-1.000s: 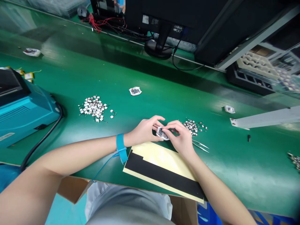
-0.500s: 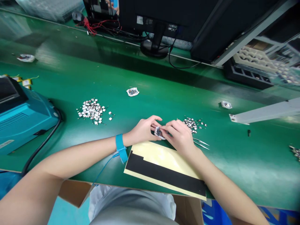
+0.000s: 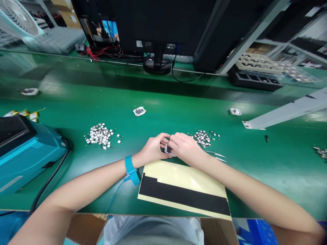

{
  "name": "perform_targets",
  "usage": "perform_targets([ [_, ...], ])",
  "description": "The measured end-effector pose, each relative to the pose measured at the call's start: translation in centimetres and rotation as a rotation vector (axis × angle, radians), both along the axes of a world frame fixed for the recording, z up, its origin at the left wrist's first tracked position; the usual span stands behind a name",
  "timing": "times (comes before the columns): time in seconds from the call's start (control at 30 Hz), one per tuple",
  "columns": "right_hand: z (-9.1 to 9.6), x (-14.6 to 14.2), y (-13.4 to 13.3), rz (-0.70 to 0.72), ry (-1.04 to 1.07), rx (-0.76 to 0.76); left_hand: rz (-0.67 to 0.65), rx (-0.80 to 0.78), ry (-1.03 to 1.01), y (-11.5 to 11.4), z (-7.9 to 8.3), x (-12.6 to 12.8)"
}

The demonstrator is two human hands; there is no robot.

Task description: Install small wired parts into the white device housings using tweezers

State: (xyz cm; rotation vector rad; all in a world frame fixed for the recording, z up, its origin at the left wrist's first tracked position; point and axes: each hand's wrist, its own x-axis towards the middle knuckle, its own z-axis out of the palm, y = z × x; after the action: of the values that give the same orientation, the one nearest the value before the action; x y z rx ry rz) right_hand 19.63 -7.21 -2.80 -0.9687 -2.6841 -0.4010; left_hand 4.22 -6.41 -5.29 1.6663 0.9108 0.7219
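Note:
Both my hands meet above the green bench, pinching a small white-edged circuit module (image 3: 168, 149) between their fingers. Most of it is hidden by my fingertips. My left hand (image 3: 153, 149) holds it from the left, and my right hand (image 3: 185, 147) presses in from the right. A blue wrist strap (image 3: 130, 166) circles my left wrist. Just beyond my right hand lies a pile of tiny metal-and-white components (image 3: 203, 138), with steel tweezers (image 3: 216, 156) to its lower right. Below my hands lies a yellow-backed sheet with a black strip (image 3: 184, 190).
A larger pile of tiny components (image 3: 99, 135) lies left of my hands, beside a teal machine (image 3: 25, 153) and its black cable (image 3: 52, 173). Loose modules (image 3: 139, 111) dot the bench. A monitor stand (image 3: 156, 67) and a grey bar (image 3: 286, 110) stand beyond.
The view has tilted up and shows more of the far bench. My hands have drawn closer together, with my right hand now covering more of the module.

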Motion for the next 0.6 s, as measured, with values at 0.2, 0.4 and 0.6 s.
perform_targets([
  [0.2, 1.0, 1.0, 1.0, -0.027, -0.026, -0.160, 0.065, 0.106, 0.100, 1.1, 0.2, -0.2],
  [0.4, 3.0, 14.4, 7.2, -0.643, 0.129, -0.204, 0.319, 0.338, 0.363, 4.9, 0.7, -3.1],
  [0.6, 1.6, 26.6, 12.1, -0.953, 0.095, -0.294, 0.109, 0.560, 0.506, 4.5, 1.8, 0.7],
])
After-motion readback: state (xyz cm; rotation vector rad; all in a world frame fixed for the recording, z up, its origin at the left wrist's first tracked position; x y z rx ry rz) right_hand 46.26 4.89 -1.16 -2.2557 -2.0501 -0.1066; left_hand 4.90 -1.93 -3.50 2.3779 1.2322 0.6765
